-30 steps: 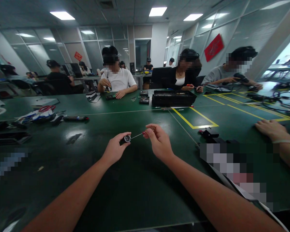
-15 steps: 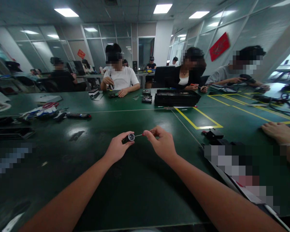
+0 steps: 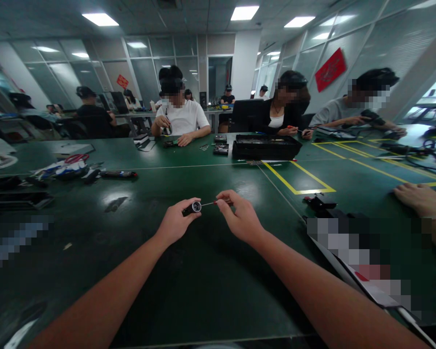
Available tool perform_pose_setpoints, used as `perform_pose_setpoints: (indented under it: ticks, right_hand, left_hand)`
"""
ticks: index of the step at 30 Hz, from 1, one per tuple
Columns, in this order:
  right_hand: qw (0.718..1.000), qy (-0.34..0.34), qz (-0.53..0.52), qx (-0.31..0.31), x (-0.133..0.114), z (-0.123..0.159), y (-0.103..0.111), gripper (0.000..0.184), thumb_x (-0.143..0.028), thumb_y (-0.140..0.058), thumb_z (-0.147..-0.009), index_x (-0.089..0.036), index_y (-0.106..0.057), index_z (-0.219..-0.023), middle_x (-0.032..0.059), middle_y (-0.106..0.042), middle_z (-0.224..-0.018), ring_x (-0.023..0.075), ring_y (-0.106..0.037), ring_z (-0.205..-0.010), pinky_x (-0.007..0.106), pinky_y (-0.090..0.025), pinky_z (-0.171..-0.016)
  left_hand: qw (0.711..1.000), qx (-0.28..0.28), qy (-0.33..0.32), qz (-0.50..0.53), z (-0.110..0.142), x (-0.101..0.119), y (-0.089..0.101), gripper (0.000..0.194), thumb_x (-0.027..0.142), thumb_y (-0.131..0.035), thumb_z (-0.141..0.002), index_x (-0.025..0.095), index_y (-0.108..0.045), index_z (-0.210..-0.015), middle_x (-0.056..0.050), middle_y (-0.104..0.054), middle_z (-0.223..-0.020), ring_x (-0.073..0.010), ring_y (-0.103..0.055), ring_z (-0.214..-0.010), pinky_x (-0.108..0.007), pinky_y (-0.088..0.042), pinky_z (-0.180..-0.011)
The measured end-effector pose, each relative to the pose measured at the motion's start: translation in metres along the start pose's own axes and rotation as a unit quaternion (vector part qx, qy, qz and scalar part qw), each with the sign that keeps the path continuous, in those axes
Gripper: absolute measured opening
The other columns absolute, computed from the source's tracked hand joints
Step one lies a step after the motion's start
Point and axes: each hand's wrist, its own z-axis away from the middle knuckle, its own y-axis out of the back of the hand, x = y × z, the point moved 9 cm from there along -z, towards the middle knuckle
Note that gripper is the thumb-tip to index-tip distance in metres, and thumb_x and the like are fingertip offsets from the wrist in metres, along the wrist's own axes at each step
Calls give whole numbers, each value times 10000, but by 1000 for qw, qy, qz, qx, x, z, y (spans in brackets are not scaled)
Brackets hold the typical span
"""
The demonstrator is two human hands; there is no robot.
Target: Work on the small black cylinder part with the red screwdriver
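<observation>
My left hand (image 3: 174, 222) is closed round a black flashlight-like cylinder (image 3: 195, 207), whose round silver-rimmed end faces me. Fingers cover most of its body. In my right hand (image 3: 242, 216) is a slim screwdriver (image 3: 215, 202) with a red handle, pinched between thumb and fingers. Its thin metal shaft points left, and the tip meets the right side of the cylinder's end; whether it sits in a screw is too small to tell. Both hands are held above the green table (image 3: 210, 281).
A long black open case (image 3: 267, 148) stands across the table, near yellow tape outlines (image 3: 314, 191). Tangled cables and gloves (image 3: 70, 166) lie at left beside a black tool (image 3: 118, 174). Close on the right are a black adapter (image 3: 323, 201) and another person's hand (image 3: 417, 198). Several people sit opposite.
The right fingers have shifted on the screwdriver handle, the forefinger lifting and opening a little from the thumb. The cylinder has moved only slightly left.
</observation>
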Motion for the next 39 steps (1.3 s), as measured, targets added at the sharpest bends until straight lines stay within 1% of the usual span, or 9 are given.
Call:
perform_pose_setpoints:
  ticks: [4,10,13,19,23,27,31,34,39]
  right_hand:
    - [999,-27,41,11,2,0,2,357,-433,-448,-1023,-222,-705,-891,-1,-640,-649,164,-603,-585,299,-391,-596]
    - [999,-23,33,13,-1,0,0,289,-301,-437,-999,-194,-594,-1217,26,-672,-788,181,-612,-647,312,-426,-632]
    - [999,1,27,18,-4,1,1,248,-247,-456,-967,-193,-567,-1183,42,-670,-858,199,-642,-782,326,-454,-715]
    - [997,-44,59,4,4,-1,2,319,-412,-391,-1038,-229,-650,-1007,12,-671,-735,181,-612,-635,315,-394,-621]
    - [998,-42,39,4,4,0,1,291,-313,-404,-1020,-209,-583,-1225,22,-693,-806,185,-619,-662,324,-429,-659]
    - [1000,-21,9,-9,-1,1,-1,315,-265,-425,-995,-199,-516,-1290,43,-685,-907,202,-646,-812,337,-464,-747]
    - [998,-53,22,-18,4,-1,-1,297,-406,-396,-1032,-222,-598,-1148,29,-685,-833,193,-619,-693,326,-415,-644]
    - [997,-80,9,-8,10,0,2,268,-362,-368,-1029,-229,-593,-1090,16,-675,-791,173,-574,-601,323,-380,-593]
    - [992,-69,-95,37,13,1,3,162,-311,-467,-965,-233,-519,-1097,25,-655,-880,196,-627,-779,336,-466,-701]
  left_hand:
    - [1000,-9,-18,4,1,3,-4,413,197,-733,-853,271,-701,-1258,-36,-714,-1282,-237,-638,-1234,-424,-458,-1121]
    - [1000,-13,-22,7,2,6,-7,415,183,-744,-841,268,-708,-1246,-38,-722,-1260,-234,-651,-1206,-421,-468,-1105]
    - [1000,-17,-20,7,2,7,-8,422,166,-749,-830,257,-712,-1240,-45,-727,-1250,-236,-657,-1194,-419,-472,-1099]
    - [999,-27,-26,4,3,10,-10,426,178,-752,-829,258,-713,-1246,-46,-726,-1253,-239,-655,-1193,-428,-463,-1107]
    - [999,-29,-24,4,3,10,-11,427,175,-743,-833,259,-711,-1251,-45,-725,-1257,-236,-649,-1201,-430,-458,-1111]
    - [1000,-16,-14,12,3,6,-8,422,186,-741,-830,256,-713,-1245,-52,-726,-1255,-239,-652,-1198,-438,-456,-1117]
    - [1000,-18,-19,12,3,7,-8,420,206,-733,-840,264,-708,-1255,-52,-717,-1278,-242,-638,-1228,-457,-441,-1134]
    - [999,-26,-28,1,4,9,-10,422,205,-738,-839,271,-709,-1255,-51,-718,-1276,-244,-641,-1222,-461,-443,-1130]
    - [999,-24,-21,-7,3,8,-10,430,198,-737,-846,280,-701,-1266,-45,-716,-1278,-243,-639,-1220,-445,-449,-1113]
